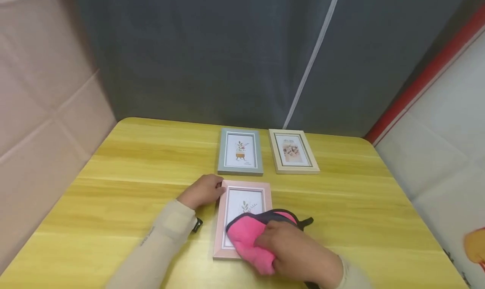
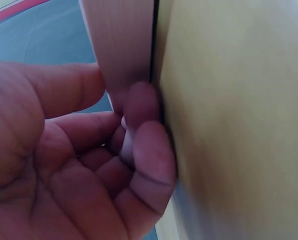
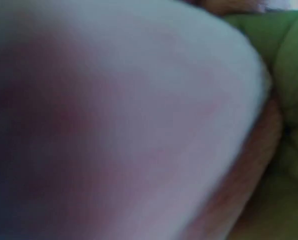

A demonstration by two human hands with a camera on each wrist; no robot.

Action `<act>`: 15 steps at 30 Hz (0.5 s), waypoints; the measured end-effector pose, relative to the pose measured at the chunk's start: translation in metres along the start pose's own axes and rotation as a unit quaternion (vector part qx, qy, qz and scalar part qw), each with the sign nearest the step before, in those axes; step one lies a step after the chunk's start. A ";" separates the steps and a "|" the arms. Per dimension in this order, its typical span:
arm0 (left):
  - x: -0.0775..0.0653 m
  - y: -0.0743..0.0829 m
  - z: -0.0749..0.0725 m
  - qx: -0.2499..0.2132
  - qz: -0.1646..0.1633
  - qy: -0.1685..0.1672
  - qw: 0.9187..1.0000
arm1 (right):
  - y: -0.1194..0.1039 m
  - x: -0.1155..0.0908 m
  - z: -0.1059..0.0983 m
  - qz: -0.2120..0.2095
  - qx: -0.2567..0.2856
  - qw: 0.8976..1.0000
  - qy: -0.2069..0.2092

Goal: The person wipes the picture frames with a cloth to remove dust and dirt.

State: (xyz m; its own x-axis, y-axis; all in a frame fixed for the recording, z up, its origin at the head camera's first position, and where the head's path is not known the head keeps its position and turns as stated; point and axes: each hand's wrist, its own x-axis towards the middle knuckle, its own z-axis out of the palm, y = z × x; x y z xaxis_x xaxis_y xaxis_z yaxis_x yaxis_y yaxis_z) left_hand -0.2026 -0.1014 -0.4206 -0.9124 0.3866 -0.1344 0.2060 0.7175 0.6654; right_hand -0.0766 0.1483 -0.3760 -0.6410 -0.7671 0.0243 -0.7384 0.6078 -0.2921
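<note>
A pink picture frame [image 1: 267, 193] with a plant print lies face up near the table's front. My left hand [image 1: 204, 190] grips its upper left corner. In the left wrist view, thumb and curled fingers pinch the side of the frame [image 2: 120, 45] close to the tabletop. My right hand [image 1: 291, 249] holds a bright pink cloth [image 1: 245, 234] with a dark edge and a hanging loop, bunched over the frame's lower right part. That part of the print is hidden. The blurred cloth [image 3: 164, 115] fills most of the right wrist view.
Behind the pink frame lie a grey-blue picture frame [image 1: 259, 154] and, to its right, a cream picture frame [image 1: 297, 170], both face up. The yellow wood-grain table [image 1: 132, 162] ends at a dark curtain [image 1: 189, 57]. Pale walls stand at both sides.
</note>
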 end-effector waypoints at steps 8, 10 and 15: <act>0.000 0.002 0.002 0.020 0.008 -0.003 1.000 | -0.015 0.012 0.009 0.093 -0.066 0.993 -0.038; 0.000 0.003 0.001 0.025 0.011 -0.005 1.000 | -0.010 0.017 0.010 0.100 -0.081 0.991 -0.024; 0.000 0.004 0.001 0.033 0.015 -0.002 0.999 | 0.008 0.029 0.009 0.119 -0.101 0.988 -0.002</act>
State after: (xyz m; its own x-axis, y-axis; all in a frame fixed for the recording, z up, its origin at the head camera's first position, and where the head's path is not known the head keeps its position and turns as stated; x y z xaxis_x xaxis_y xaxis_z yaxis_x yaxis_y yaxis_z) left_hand -0.2018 -0.0983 -0.4187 -0.9039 0.4111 -0.1179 0.2564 0.7415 0.6200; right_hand -0.0993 0.1290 -0.3860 -0.8009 -0.5983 -0.0256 -0.5941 0.7991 -0.0921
